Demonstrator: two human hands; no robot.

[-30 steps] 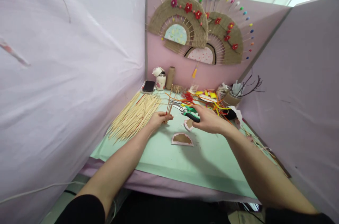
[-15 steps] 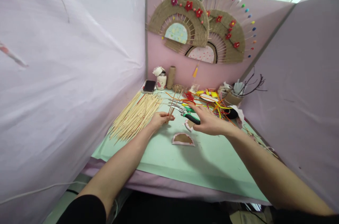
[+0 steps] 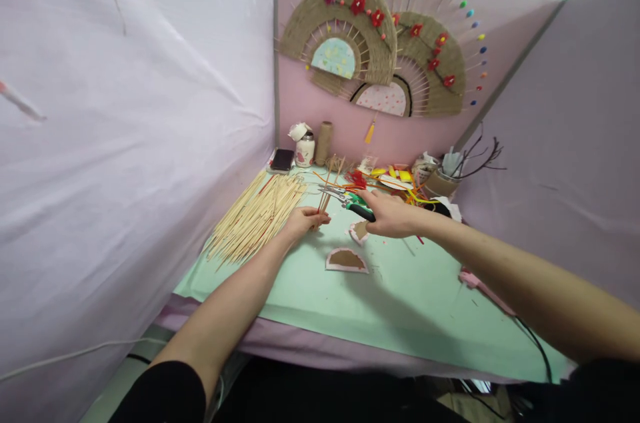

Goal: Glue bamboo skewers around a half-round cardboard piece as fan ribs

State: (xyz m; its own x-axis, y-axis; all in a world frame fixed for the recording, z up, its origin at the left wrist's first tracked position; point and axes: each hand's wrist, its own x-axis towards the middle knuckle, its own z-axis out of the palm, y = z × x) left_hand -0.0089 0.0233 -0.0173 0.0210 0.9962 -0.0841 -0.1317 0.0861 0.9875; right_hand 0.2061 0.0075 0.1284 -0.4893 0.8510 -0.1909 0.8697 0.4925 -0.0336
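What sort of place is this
Likely a craft workspace: fan-shaped decorations hang on the pink panel, a pile of thin sticks lies on the table, and the right hand holds green-handled cutters.

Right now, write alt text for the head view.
A person's left hand holds thin sticks, and the right hand holds cutters close to them. A pile of sticks lies to the left; woven hangings decorate the pink panel behind.

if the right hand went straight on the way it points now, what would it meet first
Probably the sticks held in the left hand: the shears in the right hand point towards them, and the blades overlap them in view, though depth is hard to judge.
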